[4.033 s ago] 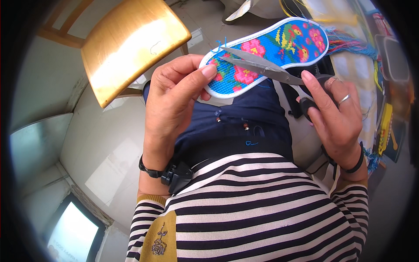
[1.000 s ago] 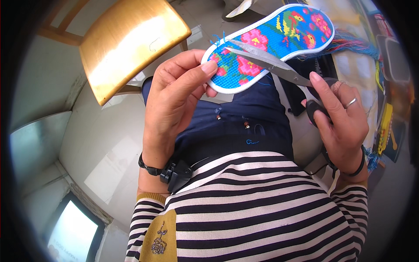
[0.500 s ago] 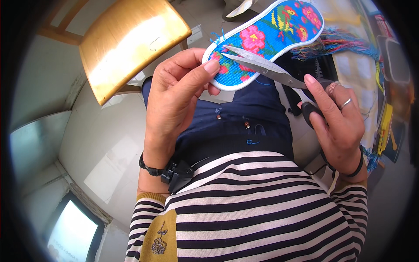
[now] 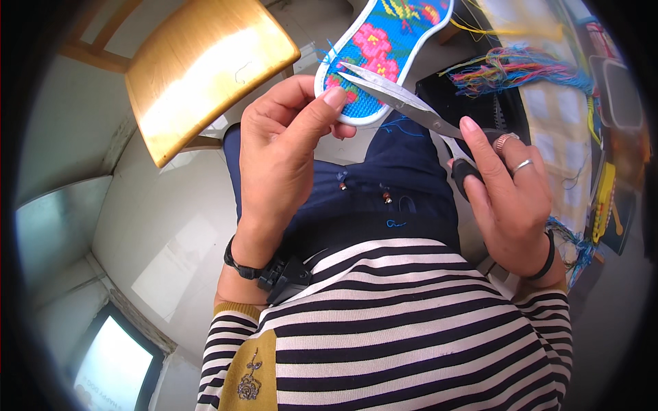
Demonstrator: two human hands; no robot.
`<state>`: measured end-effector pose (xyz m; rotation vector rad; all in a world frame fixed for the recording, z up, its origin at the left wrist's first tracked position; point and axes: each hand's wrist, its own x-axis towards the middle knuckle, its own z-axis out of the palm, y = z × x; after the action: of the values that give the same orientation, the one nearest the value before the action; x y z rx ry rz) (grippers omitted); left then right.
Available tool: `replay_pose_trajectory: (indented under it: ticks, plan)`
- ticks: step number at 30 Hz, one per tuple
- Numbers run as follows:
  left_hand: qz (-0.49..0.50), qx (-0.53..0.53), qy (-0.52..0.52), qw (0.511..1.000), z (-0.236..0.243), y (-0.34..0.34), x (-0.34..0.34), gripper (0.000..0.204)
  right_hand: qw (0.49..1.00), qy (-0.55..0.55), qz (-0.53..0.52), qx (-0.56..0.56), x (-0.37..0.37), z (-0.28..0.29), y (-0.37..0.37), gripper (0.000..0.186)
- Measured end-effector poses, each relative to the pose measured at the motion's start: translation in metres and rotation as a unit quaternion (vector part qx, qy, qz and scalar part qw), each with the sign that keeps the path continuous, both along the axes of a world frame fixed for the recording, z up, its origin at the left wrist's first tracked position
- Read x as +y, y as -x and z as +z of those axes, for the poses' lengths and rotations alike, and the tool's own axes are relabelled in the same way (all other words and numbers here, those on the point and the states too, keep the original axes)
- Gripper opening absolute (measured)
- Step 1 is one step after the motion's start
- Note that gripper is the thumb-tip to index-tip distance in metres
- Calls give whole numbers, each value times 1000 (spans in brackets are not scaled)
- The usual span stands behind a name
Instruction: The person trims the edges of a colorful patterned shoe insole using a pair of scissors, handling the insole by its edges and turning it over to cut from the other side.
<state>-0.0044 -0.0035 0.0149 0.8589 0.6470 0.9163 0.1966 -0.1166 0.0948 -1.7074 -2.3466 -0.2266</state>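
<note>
My left hand (image 4: 281,151) pinches the near end of a stitched insole (image 4: 373,51), blue with pink flowers and a white bound edge. The insole tilts up and away, its far end cut off by the top of the view. In my right hand (image 4: 510,198) is a pair of scissors (image 4: 404,99) with dark handles, my fingers through the loops. The blades are slightly parted and lie over the stitched face, tips close to loose blue threads (image 4: 330,53) at the insole's left edge. Another blue thread trails below the insole, over my lap.
A wooden chair (image 4: 212,61) stands at the far left. On the right, a table with a checked cloth (image 4: 558,133) bears a bundle of coloured threads (image 4: 514,72), a clear plastic box (image 4: 620,92) and a yellow tool (image 4: 603,198). A blue thread scrap (image 4: 395,223) lies at my waist.
The insole has swung to a steeper angle, its far end shifting left and up. My right hand and the scissors have moved a little left and up. Both hands keep their hold.
</note>
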Motion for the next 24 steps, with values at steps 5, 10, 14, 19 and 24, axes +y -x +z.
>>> replay_pose_trajectory:
  ticks: [5, 10, 14, 19, 24]
  plan:
    - [-19, -75, 64, 995, 0, 0, 3, 20, 978, 57, -104, 174, 5, -14, 13, 54]
    - [-45, -94, 101, 989, -2, 1, 3, 19, 913, 18, -126, 389, 18, -10, 9, 54]
    - [-38, -101, 97, 989, -1, 3, 4, 20, 933, 19, -157, 322, 18, 5, 0, 53]
    - [-40, -102, 100, 989, 1, 2, 4, 21, 985, 55, -83, 139, 4, 10, -3, 55]
    - [-32, -86, 86, 992, 0, 2, 3, 20, 997, 47, -49, 43, 1, 10, -3, 57]
